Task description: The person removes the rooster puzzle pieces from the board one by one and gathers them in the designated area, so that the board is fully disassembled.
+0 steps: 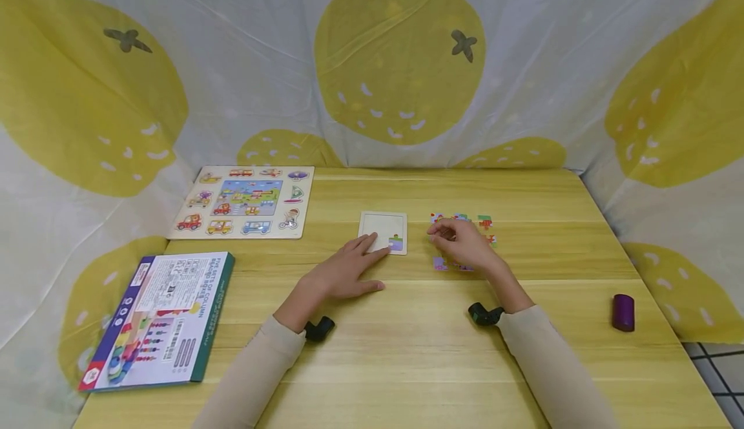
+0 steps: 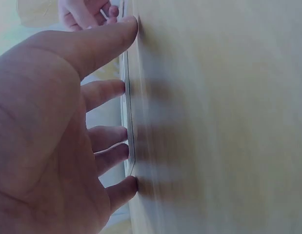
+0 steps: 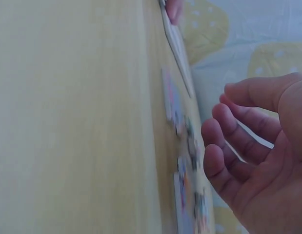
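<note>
A small pale puzzle tray (image 1: pixel 383 223) lies mid-table, with one printed jigsaw piece (image 1: pixel 396 243) in its lower right corner. My left hand (image 1: pixel 347 267) rests with spread fingers on the tray's near left edge; in the left wrist view several fingertips (image 2: pixel 117 135) touch along that edge. My right hand (image 1: pixel 463 243) hovers over loose jigsaw pieces (image 1: pixel 485 222) right of the tray and partly hides them. In the right wrist view its fingers are loosely bent, thumb close to the index finger, nothing visible between them. More pieces (image 3: pixel 171 97) lie flat below that hand.
A vehicle picture puzzle board (image 1: pixel 250 198) lies at the back left. Nearer on the left is a flat boxed set (image 1: pixel 165 319). A purple cylinder (image 1: pixel 623 313) lies near the table's right edge. A lemon-print cloth (image 1: pixel 401 61) hangs around the back and sides.
</note>
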### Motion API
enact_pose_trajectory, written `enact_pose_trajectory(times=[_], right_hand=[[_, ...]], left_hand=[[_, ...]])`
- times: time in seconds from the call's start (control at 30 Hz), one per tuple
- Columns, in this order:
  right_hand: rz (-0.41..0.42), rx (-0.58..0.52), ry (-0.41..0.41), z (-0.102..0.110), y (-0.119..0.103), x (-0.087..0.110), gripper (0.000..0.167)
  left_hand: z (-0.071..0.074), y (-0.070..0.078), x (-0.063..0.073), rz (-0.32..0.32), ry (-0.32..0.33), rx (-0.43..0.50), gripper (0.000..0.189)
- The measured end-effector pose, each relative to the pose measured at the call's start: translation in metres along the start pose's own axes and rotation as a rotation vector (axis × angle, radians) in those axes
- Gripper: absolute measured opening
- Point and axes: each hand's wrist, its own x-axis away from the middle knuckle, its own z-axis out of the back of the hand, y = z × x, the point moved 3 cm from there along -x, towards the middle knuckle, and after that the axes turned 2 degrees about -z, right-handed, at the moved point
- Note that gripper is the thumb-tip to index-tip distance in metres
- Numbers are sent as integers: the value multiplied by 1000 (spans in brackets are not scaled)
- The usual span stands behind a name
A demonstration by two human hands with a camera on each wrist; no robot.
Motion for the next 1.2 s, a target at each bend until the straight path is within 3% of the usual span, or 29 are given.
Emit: enact_pose_trajectory(times=[0.33,0.63,1.2], right_hand=[[34,9,-57,-23,-20,-24,25],[1,4,-107,-36,-25,-38,26],[-7,20,-131,-44,-27,-46,29]], left_hand=[[-2,0,-2,-2,-5,-27,77],[-4,-2,-3,0,-31,-31,80],[-3,-1,-1,-14,-78,-3,85]])
